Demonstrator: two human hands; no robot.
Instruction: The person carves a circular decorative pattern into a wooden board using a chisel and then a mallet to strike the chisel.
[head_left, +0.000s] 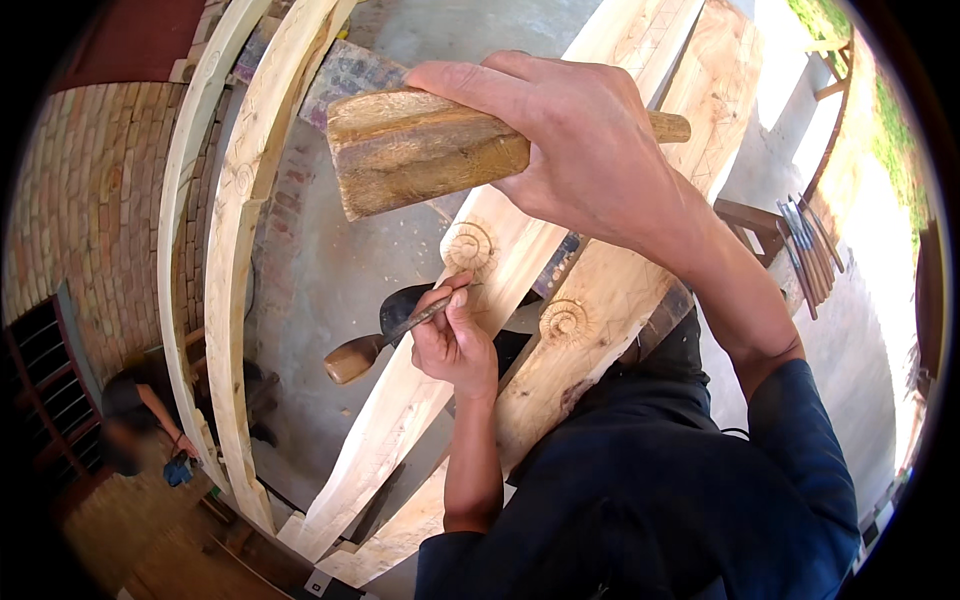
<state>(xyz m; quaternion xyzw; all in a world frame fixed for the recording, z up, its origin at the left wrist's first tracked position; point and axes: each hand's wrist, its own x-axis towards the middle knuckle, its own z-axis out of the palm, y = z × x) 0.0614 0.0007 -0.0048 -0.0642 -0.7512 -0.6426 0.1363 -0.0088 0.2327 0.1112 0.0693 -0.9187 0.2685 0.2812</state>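
My left hand (pixel 455 345) is closed around the shaft of a carving chisel (pixel 352 360), whose round wooden handle points down and left. The chisel's tip meets the pale timber beam (pixel 370 440) at the lower edge of a carved spiral (pixel 467 245); my fingers partly hide it. Above the beam, my right hand (pixel 590 140) grips a worn wooden mallet (pixel 425 150), its thick block toward the left and the thin handle end sticking out past my palm. Nearer my body lies a second beam (pixel 630 280) with another spiral (pixel 566 320) cut into it.
Two long curved timbers (pixel 240 230) stand to the left, with a brick wall (pixel 100 180) beyond. Another person's arm (pixel 160 412) reaches toward them at lower left. Several chisels (pixel 808 250) lie together at the right. Wood chips dot the concrete floor (pixel 330 270).
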